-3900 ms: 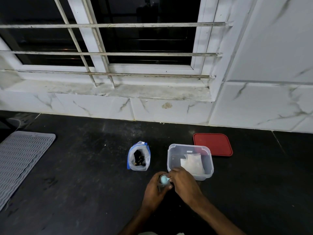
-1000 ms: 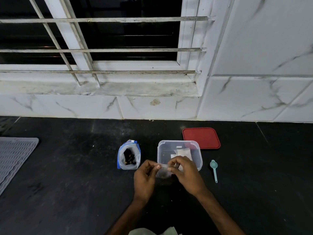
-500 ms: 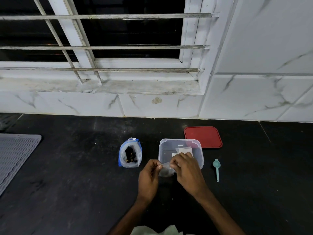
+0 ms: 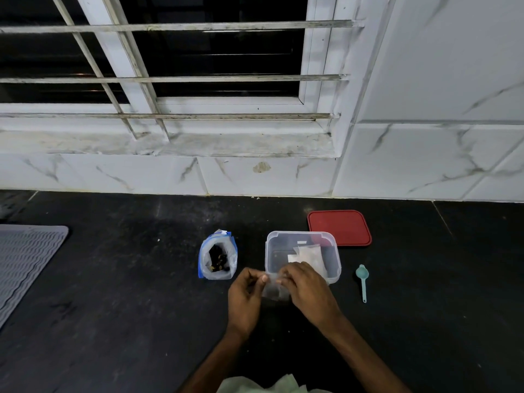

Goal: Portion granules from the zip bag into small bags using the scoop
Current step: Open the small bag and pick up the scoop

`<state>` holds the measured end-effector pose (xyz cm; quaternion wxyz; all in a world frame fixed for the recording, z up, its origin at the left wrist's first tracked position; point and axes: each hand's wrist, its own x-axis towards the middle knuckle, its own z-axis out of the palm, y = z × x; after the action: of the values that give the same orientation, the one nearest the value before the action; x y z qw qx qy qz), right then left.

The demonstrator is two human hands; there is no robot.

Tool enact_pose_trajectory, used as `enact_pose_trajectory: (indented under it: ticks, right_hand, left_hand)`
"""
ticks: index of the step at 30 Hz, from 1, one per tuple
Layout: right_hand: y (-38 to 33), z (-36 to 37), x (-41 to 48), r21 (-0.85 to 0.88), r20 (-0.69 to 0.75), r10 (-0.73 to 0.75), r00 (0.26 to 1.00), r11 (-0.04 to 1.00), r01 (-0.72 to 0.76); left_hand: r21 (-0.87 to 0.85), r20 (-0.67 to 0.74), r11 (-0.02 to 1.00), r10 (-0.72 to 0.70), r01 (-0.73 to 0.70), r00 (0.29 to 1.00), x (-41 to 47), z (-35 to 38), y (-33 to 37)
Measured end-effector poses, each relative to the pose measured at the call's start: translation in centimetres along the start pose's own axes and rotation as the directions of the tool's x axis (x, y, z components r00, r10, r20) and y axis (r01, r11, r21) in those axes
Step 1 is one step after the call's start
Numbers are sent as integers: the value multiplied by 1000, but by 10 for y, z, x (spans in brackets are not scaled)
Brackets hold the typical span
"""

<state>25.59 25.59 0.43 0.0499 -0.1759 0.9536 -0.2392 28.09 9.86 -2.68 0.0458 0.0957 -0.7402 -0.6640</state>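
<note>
- The left grip point(image 4: 245, 296) and right grip point(image 4: 307, 293) are each clamped on the top edge of one small bag point(image 4: 273, 287), pinching it between them over the desk point(image 4: 127, 279).
- The zip bag point(image 4: 217, 258) stands open just beyond and left of the left grip, with dark granules inside.
- The scoop point(image 4: 363, 280) lies on the desk right of the right grip, apart from it.
- A clear tub point(image 4: 337, 251) sits just beyond the right grip and holds spare bags point(image 4: 307, 255).
- A red lid point(image 4: 340, 226) lies beyond the tub.
</note>
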Motion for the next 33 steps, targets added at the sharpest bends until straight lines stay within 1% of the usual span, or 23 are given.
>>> enact_pose_trajectory:
  ticks: [2,5,7,9,11,14,16,20,23,25,27,30,33]
  right_hand:
    - [7,-3,-3,78,-52,44,998,996,-39]
    - [12,1,-4,94,-133,100,986,992,-88]
    - [13,2,-4,120,-151,148,977,984,-130]
    - [14,5,-5,187,-114,207,972,965,-183]
    - [18,6,-6,235,-23,240,971,945,-228]
    - [22,8,-8,211,77,219,973,950,-230]
    - [23,10,-9,204,72,220,973,951,-231]
    - [23,10,-11,177,37,250,968,951,-253]
    - [22,10,-14,114,36,213,976,970,-215]
    - [18,11,-15,57,34,176,984,982,-177]
    - [14,12,-16,25,34,151,988,988,-151]
    - [15,13,-14,51,30,124,992,991,-126]
    - [17,13,-12,69,49,67,997,995,-70]
  left_hand:
    - [-12,-29,1000,-18,18,999,2,-4,-1]
    - [7,8,1000,11,-11,1000,0,-4,0]
    - [9,17,1000,17,-17,1000,-2,-1,0]
    - [28,14,1000,13,-13,1000,-3,-2,-2]
    - [63,27,998,0,-1,1000,-2,-7,-8]
    - [121,59,991,-56,49,997,-3,-11,-16]
    - [122,64,989,-89,81,994,-3,-12,-20]
    - [166,100,982,-108,90,989,-2,-13,-25]
    - [258,163,966,-60,17,985,-2,-16,-24]
    - [361,226,931,-27,-58,974,-2,-15,-21]
    - [423,261,899,0,-114,965,-2,-12,-18]
    - [441,261,886,29,-146,965,-2,-12,-19]
    - [432,253,878,101,-206,962,-3,-15,-19]
